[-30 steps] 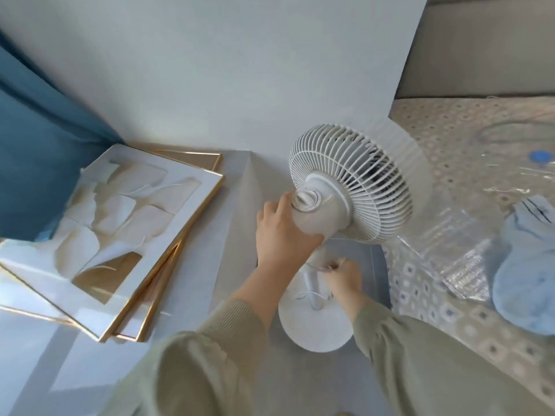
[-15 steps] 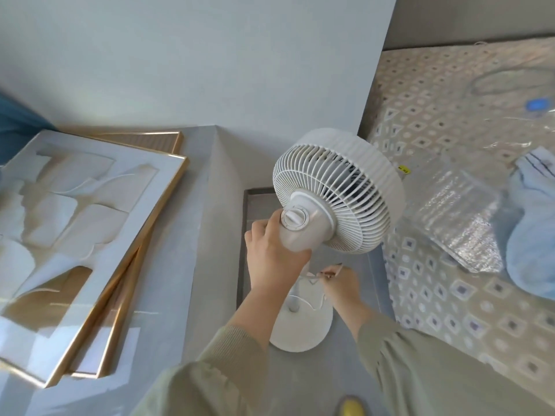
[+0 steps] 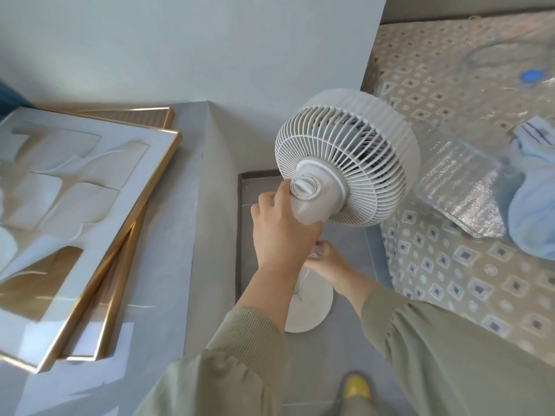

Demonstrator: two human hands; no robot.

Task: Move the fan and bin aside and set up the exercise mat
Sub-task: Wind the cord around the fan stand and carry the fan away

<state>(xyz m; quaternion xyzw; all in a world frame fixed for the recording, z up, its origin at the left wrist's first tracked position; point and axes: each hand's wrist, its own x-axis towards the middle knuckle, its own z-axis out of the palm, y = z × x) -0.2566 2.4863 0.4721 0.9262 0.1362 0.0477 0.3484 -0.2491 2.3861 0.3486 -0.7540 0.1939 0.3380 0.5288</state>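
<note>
Gripping the fan (image 3: 345,157) two-handed: your left hand (image 3: 285,226) wraps the motor housing behind the grille. Your right hand (image 3: 329,262) curls round the pole just below, partly hidden by the left. Fan's upright, round base on the grey floor (image 3: 324,355), between the ledge (image 3: 180,235) and the bed (image 3: 450,280). Clear plastic bag (image 3: 462,187) lies on the bed. Pale blue cloth (image 3: 534,211) touches it; inside or beside, can't tell.
</note>
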